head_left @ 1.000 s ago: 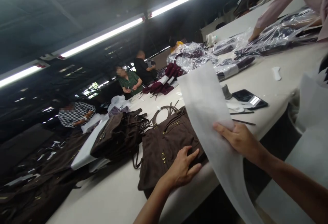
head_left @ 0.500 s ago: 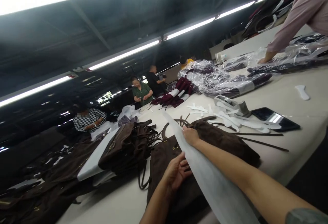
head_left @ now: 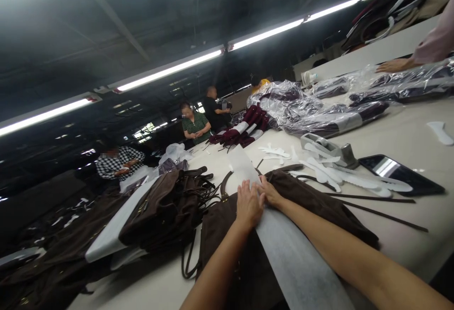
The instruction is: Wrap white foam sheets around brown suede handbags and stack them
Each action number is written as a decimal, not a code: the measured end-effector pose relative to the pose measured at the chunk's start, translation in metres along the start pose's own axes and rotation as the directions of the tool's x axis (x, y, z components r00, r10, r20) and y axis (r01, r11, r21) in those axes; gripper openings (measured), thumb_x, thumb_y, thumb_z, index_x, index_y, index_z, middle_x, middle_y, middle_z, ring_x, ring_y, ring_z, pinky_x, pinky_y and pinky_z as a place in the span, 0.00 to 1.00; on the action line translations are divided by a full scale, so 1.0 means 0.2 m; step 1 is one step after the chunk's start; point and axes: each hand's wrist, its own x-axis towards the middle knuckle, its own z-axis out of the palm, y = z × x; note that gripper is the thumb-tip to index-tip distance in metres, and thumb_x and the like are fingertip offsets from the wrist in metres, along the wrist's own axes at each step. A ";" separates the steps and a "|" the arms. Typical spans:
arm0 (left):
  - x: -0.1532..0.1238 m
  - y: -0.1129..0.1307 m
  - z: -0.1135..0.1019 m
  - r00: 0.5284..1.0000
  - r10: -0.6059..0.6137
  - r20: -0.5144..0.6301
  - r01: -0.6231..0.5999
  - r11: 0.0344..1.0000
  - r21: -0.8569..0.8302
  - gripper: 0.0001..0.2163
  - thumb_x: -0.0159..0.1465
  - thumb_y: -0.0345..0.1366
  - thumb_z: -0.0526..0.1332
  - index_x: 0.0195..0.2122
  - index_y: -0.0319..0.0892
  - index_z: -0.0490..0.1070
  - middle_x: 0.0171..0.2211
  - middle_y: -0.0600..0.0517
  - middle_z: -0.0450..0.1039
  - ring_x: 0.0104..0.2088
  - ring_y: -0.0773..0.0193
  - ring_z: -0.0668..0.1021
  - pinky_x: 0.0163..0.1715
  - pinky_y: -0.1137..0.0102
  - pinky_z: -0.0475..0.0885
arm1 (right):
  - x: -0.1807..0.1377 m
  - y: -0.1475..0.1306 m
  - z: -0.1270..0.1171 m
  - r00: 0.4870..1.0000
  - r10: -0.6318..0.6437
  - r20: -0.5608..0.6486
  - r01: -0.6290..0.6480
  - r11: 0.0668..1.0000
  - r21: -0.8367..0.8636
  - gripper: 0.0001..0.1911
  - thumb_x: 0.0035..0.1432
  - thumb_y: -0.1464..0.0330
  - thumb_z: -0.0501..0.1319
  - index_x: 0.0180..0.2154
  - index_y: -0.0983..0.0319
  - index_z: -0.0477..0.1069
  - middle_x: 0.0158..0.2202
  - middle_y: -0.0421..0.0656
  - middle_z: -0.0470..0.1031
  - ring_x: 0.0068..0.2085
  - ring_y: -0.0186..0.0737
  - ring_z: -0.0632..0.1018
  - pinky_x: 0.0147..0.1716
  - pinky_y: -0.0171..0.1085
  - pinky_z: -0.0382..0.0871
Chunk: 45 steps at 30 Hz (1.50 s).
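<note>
A long white strip of thin sheet material (head_left: 298, 253) lies slantwise over a dark brown handbag (head_left: 227, 248) on the table, its far end raised near the bag's handle. Both hands meet on the strip. My left hand (head_left: 249, 203) is laid across it from the left, fingers bent over the material. My right hand (head_left: 270, 193) grips its right edge, with the fingertips close to those of the left hand. Some of the right fingers are hidden. Under my right forearm, more dark brown fabric (head_left: 319, 201) spreads to the right.
Brown handbags (head_left: 159, 206) are stacked at left. White shaped pieces (head_left: 326, 170), a tape dispenser (head_left: 349, 155), a dark tablet (head_left: 400, 174) and thin brown straps (head_left: 390, 213) lie at right. Plastic-wrapped bags (head_left: 301, 107) sit farther back. A co-worker's hand (head_left: 395, 65) rests on plastic.
My left hand has moved from beneath the strip's left edge up onto its top, beside my right hand. The strip now lies flatter. The co-worker's arm at right has shifted.
</note>
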 end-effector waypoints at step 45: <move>-0.08 -0.08 0.17 0.951 0.003 0.311 -0.015 0.999 0.036 0.34 0.67 0.51 0.43 0.68 0.33 0.46 0.68 0.34 0.45 0.68 0.45 0.48 0.64 0.46 0.43 | -0.06 -0.10 -0.10 0.999 -0.020 -0.034 0.020 1.000 0.009 0.09 0.49 0.73 0.64 0.35 0.62 0.79 0.37 0.44 0.81 0.41 0.44 0.79 0.47 0.39 0.70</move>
